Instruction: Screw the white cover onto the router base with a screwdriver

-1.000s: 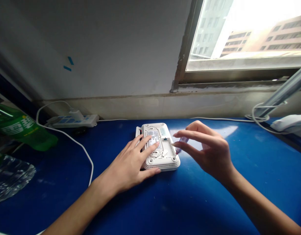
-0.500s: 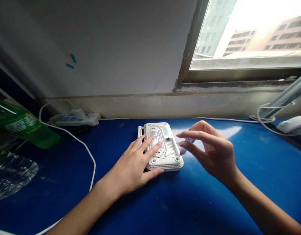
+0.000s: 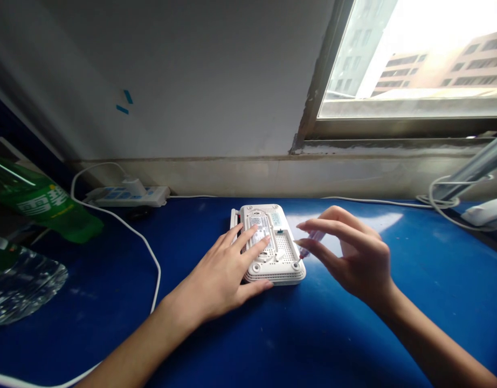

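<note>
Where the view begins at its left edge, a green plastic bottle with white lettering (image 3: 46, 207) shows above a clear, ridged plastic bottle (image 3: 28, 285), both cut off by the frame. To their right, a long white power strip with blue socket panels (image 3: 155, 197) lies along the foot of the wall, with a blocky white plug (image 3: 134, 186) seated in it and a small dark object (image 3: 139, 213) (too shadowed to identify) just in front. A white cable (image 3: 141, 237) loops from the plug across the glossy blue tabletop (image 3: 313, 339). Two short strips of blue tape (image 3: 122, 109) stick to the grey wall (image 3: 212, 81) above.

Near the middle of the tabletop lies a flat white plastic box with rounded corners (image 3: 287, 248), its vented, labelled face upward; a slim white bar (image 3: 233, 220) runs along its left side. The left hand (image 3: 222, 275) rests on the box, fingers spread over the label, thumb at the near edge, gripping nothing.

At the near right corner slants a small tool with a translucent purplish handle and red collar (image 3: 317, 235), its tip by a round recess; I cannot tell whether it is seated. The right hand (image 3: 359, 256) pinches the handle between thumb and forefinger, almost closed.

Farther right come a metal-framed window (image 3: 325, 127) and a grey metal pole (image 3: 475, 164) wound with white cord (image 3: 444, 203).
</note>
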Demonstrator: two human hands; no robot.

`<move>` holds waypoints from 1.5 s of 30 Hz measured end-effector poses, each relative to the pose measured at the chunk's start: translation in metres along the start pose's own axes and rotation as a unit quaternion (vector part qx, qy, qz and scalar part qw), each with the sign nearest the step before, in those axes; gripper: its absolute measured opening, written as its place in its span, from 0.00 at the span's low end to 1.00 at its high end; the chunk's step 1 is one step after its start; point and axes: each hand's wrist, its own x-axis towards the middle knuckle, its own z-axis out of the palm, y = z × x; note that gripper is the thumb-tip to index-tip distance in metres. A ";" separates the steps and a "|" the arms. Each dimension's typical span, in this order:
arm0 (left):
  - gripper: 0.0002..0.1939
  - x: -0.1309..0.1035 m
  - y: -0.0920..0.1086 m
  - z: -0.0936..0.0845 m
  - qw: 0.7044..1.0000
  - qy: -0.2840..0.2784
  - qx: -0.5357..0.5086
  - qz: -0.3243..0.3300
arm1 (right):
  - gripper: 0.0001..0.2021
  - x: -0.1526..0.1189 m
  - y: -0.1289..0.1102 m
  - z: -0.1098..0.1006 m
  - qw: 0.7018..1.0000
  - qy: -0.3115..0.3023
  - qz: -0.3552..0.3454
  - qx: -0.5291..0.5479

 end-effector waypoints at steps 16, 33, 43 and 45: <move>0.42 0.003 0.002 -0.005 0.999 -0.034 0.005 -0.011 | 0.23 -0.009 0.004 0.009 0.999 0.031 -0.039 -0.012; 0.41 0.003 0.001 -0.006 0.999 -0.035 0.013 -0.011 | 0.23 -0.011 0.000 0.012 0.998 0.052 -0.030 0.011; 0.42 0.003 0.001 -0.005 0.999 -0.044 0.001 -0.025 | 0.25 -0.014 0.001 0.010 0.998 0.031 -0.053 0.002; 0.42 0.003 0.002 -0.006 0.999 -0.045 0.000 -0.023 | 0.27 -0.015 0.001 0.011 0.997 0.035 -0.062 -0.008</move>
